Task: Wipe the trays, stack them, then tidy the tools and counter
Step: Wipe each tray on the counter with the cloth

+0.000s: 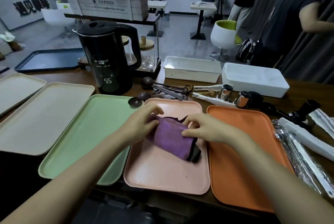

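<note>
Purple folded cloth with a dark hem (171,138): I see it bunched on the pale pink rectangular plastic tray (162,175), in that tray's far half, held at both ends.
Left hand (142,124): over the pink tray's far left corner; fingers curled round the cloth's left end, gripping it.
Right hand (204,129): above the pink tray's far right part; thumb on top of the cloth, fingers curled over its far edge, pinching it.
Pink tray: flat on the dark wooden counter (75,77), straight in front of me.
Mint green rectangular tray (81,137): just left of the pink tray; I cannot tell whether the edges touch or overlap.
Orange rectangular tray (238,151): just right of the pink tray, with a narrow gap.
Two beige rectangular trays (39,120): further left of the pink tray, beyond the green one.
Black electric kettle (108,57): behind the pink tray, to the left; its display reads 55.
Dark brown measuring scoops (162,89): just behind the pink tray's far edge.
Shiny steel cups (226,92): behind the pink tray, to the right.
Two white lidded boxes (191,69): further behind the pink tray, right side.
Silver foil rolls (298,151): right of the pink tray, past the orange one.
</note>
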